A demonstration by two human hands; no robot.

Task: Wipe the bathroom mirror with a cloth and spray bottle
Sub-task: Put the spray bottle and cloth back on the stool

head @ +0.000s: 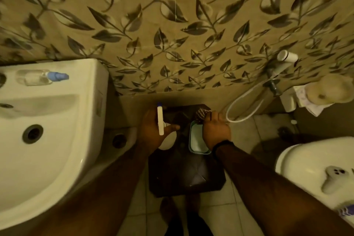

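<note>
A: Left hand (153,130) grips the spray bottle (160,120); right hand (215,128) pinches the cloth (202,114) above a dark stool (183,174)

B: Supplies being gathered, apparently; next, turn toward the mirror, unseen here

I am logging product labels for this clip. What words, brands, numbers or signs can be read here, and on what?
None can be read.
White spray bottle in the left hand: no print shows.
Clear bottle with blue cap on the white sink: too blurred.

sink (47,149) left, toilet (314,168) right
</note>
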